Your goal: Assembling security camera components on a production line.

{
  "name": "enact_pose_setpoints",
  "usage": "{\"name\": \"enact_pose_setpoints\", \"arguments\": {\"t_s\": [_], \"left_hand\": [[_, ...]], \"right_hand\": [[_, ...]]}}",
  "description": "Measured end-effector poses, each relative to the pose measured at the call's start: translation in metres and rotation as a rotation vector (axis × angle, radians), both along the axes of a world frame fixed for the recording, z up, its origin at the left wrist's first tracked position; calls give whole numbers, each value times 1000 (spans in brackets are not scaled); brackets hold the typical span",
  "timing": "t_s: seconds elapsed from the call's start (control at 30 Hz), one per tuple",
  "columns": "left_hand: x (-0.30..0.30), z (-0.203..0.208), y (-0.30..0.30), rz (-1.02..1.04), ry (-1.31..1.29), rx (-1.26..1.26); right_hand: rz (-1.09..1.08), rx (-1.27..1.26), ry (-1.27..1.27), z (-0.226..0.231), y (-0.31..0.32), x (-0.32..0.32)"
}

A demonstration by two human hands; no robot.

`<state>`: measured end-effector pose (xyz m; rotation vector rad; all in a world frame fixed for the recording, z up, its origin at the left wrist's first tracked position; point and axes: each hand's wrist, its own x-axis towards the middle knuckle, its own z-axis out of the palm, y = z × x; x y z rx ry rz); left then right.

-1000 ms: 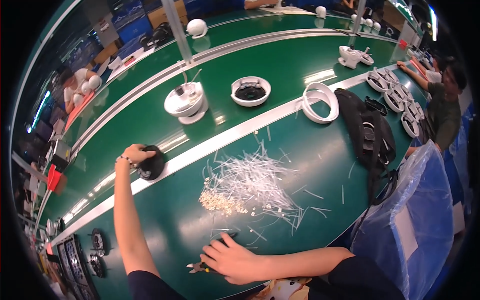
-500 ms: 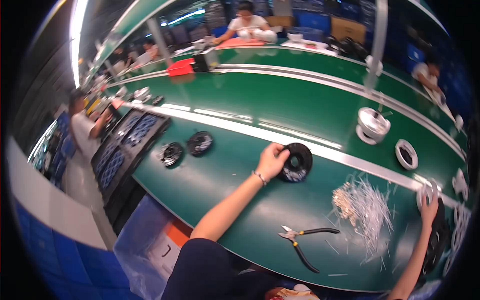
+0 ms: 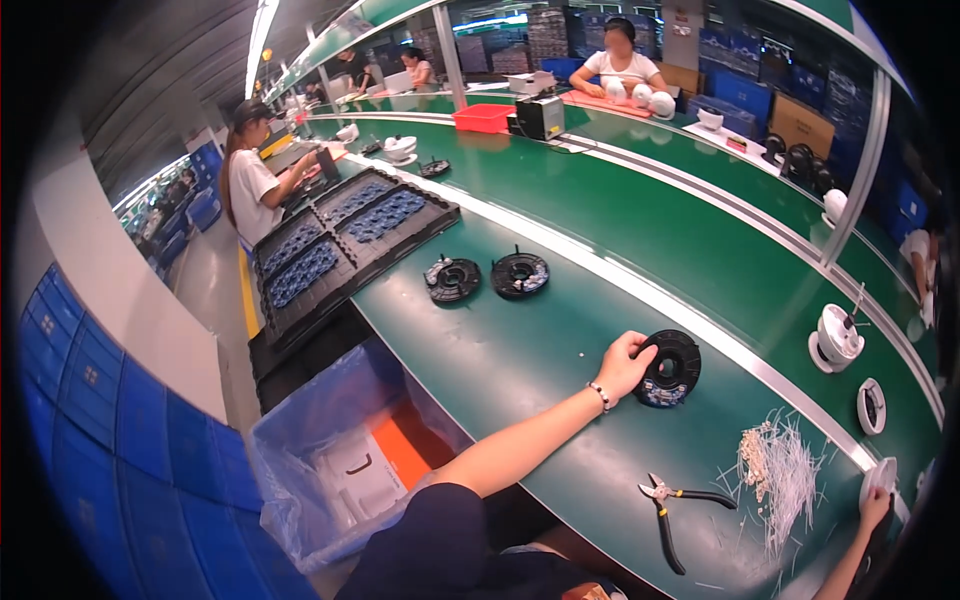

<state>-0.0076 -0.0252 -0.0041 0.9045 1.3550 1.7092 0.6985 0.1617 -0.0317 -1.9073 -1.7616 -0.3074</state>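
Observation:
My left hand [image 3: 622,368] grips the left edge of a black ring-shaped plastic base [image 3: 684,352], held tilted up over the green bench. Small pale and blue parts sit along its lower rim. At the far right, my right hand [image 3: 875,506] has its fingers closed on a whitish ring-like part [image 3: 879,476], partly cut off by the dark rim of the picture. Between the hands lie cutting pliers [image 3: 660,491] with black handles, jaws open, and a heap of clear-white ties [image 3: 790,480] with a beige bundle. Two similar black bases [image 3: 453,281] rest further left.
A black divided tray [image 3: 350,262] of blue parts stands at the left end. Below the bench edge sits a plastic-lined bin [image 3: 340,440]. White housings [image 3: 838,338] stand on the green conveyor [image 3: 600,215]. Other people work across and to the left.
The view has swung left, so the bench things appear further right. My left hand still holds the black base, and my right hand stays at the whitish part.

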Motion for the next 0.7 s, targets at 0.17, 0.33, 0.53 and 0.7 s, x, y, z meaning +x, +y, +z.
{"name": "enact_pose_setpoints", "arguments": {"t_s": [0.17, 0.33, 0.53, 0.7], "left_hand": [[-4, 3, -10, 16, -260, 13], [17, 10, 2, -152, -289, 88], [1, 25, -16, -131, -308, 173], [13, 30, -14, -223, -335, 195]], "right_hand": [[179, 136, 228, 65, -7, -71], [656, 211, 95, 153, -166, -294], [1362, -26, -55, 113, -275, -456], [1252, -293, -101, 79, -290, -466]]}}
